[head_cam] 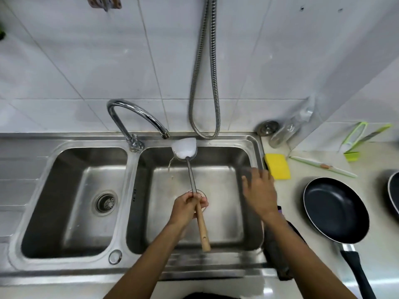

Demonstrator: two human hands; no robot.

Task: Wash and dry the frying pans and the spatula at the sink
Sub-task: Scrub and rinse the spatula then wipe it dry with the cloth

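Observation:
My left hand [187, 207] grips the spatula [191, 169] where its metal shaft meets the wooden handle. The spatula's blade is held up under the tap spout [165, 133], with water running over it and off into the right sink basin [194, 231]. My right hand [260, 190] hovers with fingers spread over the basin's right rim, holding nothing, close to the yellow sponge [277, 166]. A black frying pan [335, 209] lies on the counter to the right, handle pointing toward me. The edge of a second pan [394, 192] shows at the far right.
The left basin [71, 234] has a drain strainer. A metal shower hose [205, 83] hangs on the tiled wall. A dark cloth [278, 253] lies at the sink's right edge. A knife [321, 166], a green grater [356, 141] and a sink plug [267, 127] sit on the counter.

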